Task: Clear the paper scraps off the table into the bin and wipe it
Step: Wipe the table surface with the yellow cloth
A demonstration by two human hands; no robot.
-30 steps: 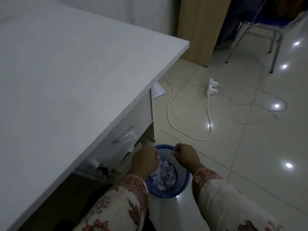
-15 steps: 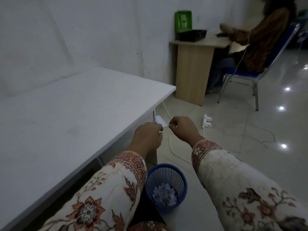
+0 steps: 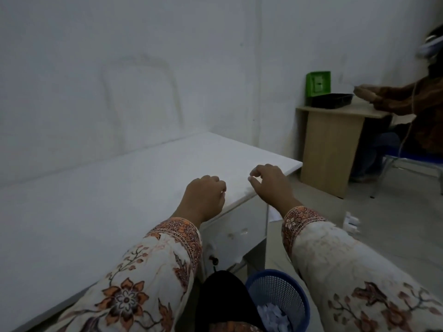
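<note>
Table (image 3: 100,212) first, since it fills the left and middle of my view: a white top running from the near left to a far corner on the right, and I see no paper lying on the part that shows, so I judge the clearing step done or close to it. No cloth or wiper is anywhere in sight, so the wipe looks not yet begun, and that is what remains. At the far right stands a wooden desk (image 3: 333,149) with a dark tray and a green box (image 3: 318,85) on it, and another person (image 3: 417,109) sits there. Down at the near edge, on the floor right of the table and between my two sleeves, sits the blue mesh bin (image 3: 285,293); the paper scraps (image 3: 272,318) lie inside it as a pale heap at the bottom. My left hand (image 3: 203,200) is raised over the table's right edge, fingers curled in loosely, and I see nothing gripped in it. My right hand (image 3: 269,185) hovers just beside it over the table corner, thumb and forefinger drawn near each other; whether a tiny scrap is pinched there I cannot tell. A white power strip (image 3: 351,222) lies on the floor to the right. I can read no brand, label or writing anywhere; the green box's front is too blurred
</note>
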